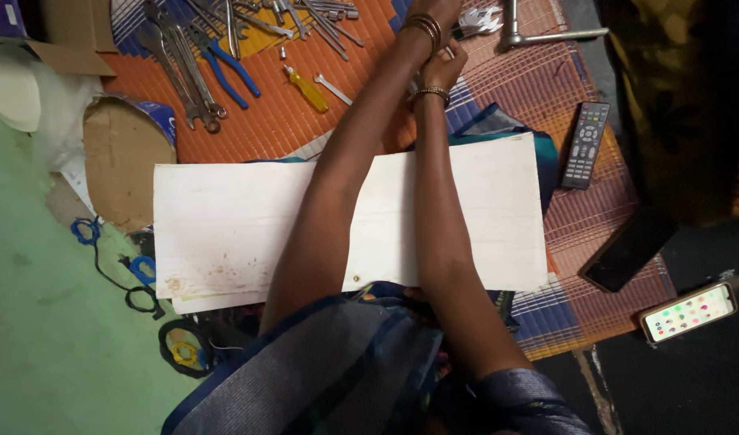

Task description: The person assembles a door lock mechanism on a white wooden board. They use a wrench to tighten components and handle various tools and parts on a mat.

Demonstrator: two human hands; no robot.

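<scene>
A long white board lies across my lap, and both forearms reach over it toward the tools. My left hand is mostly cut off by the top edge, with bangles on its wrist, right beside a bunch of small shiny spanners. Just below that wrist, my right hand is curled with its fingers closed; a small metal piece shows at its knuckles, but I cannot tell whether it is held. A yellow-handled screwdriver and blue-handled pliers lie to the left of my arms.
Several long wrenches lie on the orange woven mat. A metal T-bar wrench is at top right. A remote control, a dark phone and a lit phone sit on the right. Cardboard and blue wire are on the left.
</scene>
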